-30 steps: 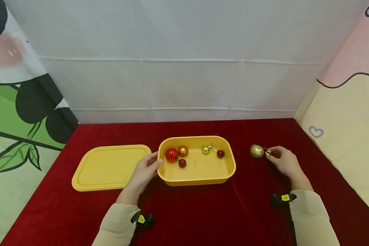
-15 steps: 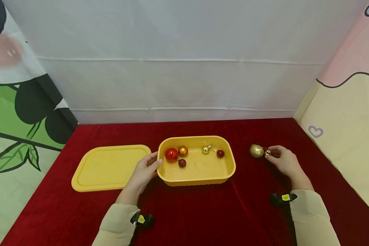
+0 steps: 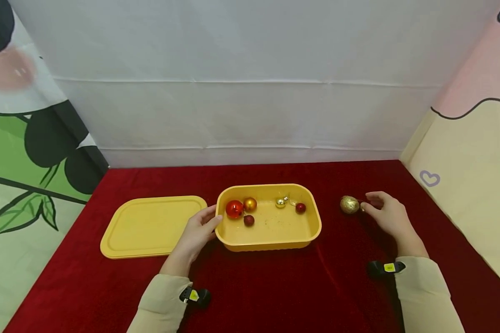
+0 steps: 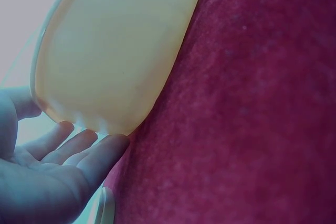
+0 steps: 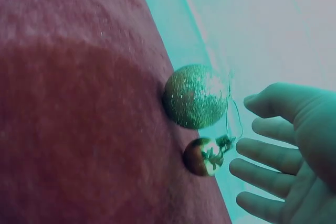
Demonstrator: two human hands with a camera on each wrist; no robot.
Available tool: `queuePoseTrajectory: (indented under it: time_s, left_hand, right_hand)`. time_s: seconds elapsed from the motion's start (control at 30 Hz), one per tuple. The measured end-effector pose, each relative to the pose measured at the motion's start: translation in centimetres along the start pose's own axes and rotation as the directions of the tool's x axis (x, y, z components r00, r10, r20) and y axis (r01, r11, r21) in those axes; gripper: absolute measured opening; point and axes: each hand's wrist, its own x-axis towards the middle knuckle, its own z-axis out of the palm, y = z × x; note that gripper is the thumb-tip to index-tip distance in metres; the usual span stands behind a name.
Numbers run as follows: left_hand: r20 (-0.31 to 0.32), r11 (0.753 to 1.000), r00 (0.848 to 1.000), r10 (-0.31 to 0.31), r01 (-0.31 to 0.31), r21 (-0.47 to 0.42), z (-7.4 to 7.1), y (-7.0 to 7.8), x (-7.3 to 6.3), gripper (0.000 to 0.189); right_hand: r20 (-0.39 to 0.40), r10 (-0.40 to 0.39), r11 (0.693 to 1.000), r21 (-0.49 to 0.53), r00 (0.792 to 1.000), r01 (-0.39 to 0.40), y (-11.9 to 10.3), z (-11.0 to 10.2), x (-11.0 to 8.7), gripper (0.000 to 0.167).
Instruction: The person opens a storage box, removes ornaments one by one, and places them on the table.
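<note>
My left hand (image 3: 196,233) holds the left end of a yellow plastic box (image 3: 271,244); its thumb is at the rim and its fingertips are against the outer wall, as the left wrist view shows. Inside lie a shiny red Christmas ball (image 3: 234,209), an orange-gold ball (image 3: 250,204), a dark red glitter ball (image 3: 248,220), a small gold ball (image 3: 280,203) and a small red ball (image 3: 301,208). At right, my right hand (image 3: 389,215) hovers with fingers apart beside a gold glitter ball (image 5: 195,97) and a smaller shiny ball (image 5: 202,157), touching neither in the right wrist view.
A yellow lid (image 3: 152,226) lies flat left of the box, partly behind the left hand. Dark red cloth (image 3: 266,291) covers the table. A white cloth backdrop (image 3: 250,115) rises behind, with printed cloth panels on both sides.
My right hand has drawn its fingers off the small gold ball and lifted slightly. The left hand and the box keep their places; the whole view shifts slightly.
</note>
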Motion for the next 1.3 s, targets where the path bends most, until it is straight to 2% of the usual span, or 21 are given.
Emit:
queuePoseTrajectory:
  time_s: [0.3,0.77,1.3]
  left_hand:
    - [-0.001,1.0,1.0,-0.004,0.004,-0.007,0.3,-0.3,0.0,0.048]
    - [-0.012,1.0,1.0,-0.008,0.008,-0.006,0.3,-0.3,-0.1,0.047]
    - [-0.011,1.0,1.0,-0.005,0.005,-0.019,0.2,-0.1,-0.1,0.047]
  right_hand:
    - [-0.03,-0.025,1.0,0.014,0.999,0.026,-1.5,0.2,-0.5,0.047]
    - [-0.087,-0.146,0.989,-0.006,0.985,0.146,-3.7,0.8,-0.2,0.037]
    - [0.009,-0.212,0.977,0.018,0.977,0.212,-7.5,2.1,0.3,0.038]
